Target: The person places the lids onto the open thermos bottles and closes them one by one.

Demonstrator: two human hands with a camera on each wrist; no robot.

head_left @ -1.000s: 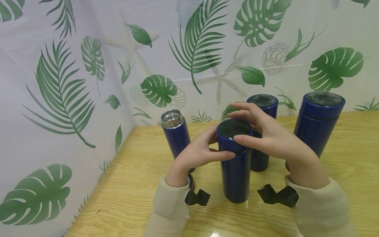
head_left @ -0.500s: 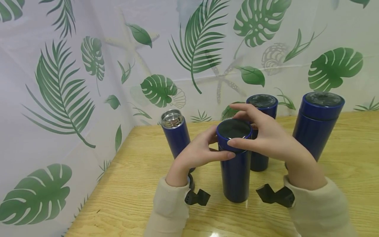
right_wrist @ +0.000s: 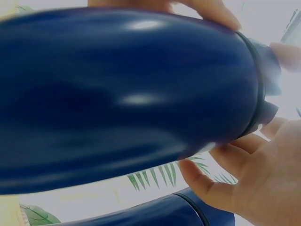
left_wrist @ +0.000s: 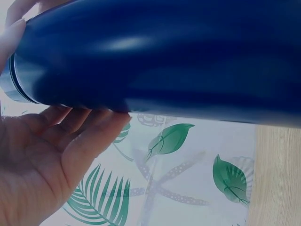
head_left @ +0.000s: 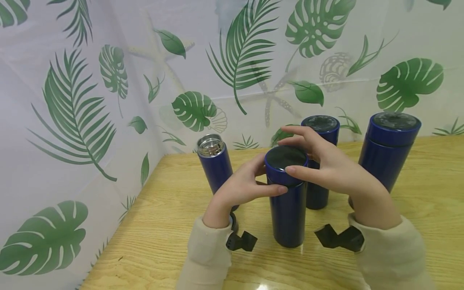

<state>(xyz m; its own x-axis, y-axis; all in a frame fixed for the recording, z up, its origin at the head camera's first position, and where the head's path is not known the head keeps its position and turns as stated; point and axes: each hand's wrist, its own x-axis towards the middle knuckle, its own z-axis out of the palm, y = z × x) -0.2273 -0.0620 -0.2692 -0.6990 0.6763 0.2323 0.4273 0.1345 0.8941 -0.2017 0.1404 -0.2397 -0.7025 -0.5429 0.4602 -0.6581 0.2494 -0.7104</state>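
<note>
A blue thermos bottle (head_left: pixel 288 217) with a dark-topped lid (head_left: pixel 286 158) stands upright on the table before me. My left hand (head_left: pixel 243 183) grips the upper body just below the lid, its thumb across the near side. Around the lid curls my right hand (head_left: pixel 326 165), thumb on the near rim and the other fingers at the far side. The left wrist view has the left fingers (left_wrist: pixel 96 136) against the bottle's side. From the right wrist, the right fingers (right_wrist: pixel 211 183) show by the seam between lid and body.
An uncapped blue bottle (head_left: pixel 215 167) with a steel mouth stands at the back left. Two lidded bottles, one behind my right hand (head_left: pixel 319 197) and one further right (head_left: pixel 388 157), stand upright. A dark round object (head_left: pixel 233 221), partly hidden, lies by my left wrist. A leaf-printed sheet (head_left: pixel 145 80) hangs behind.
The right thumb slid left along the lid's near rim, then back right, while the right wrist turned slightly. The left hand and the bottle kept their place.
</note>
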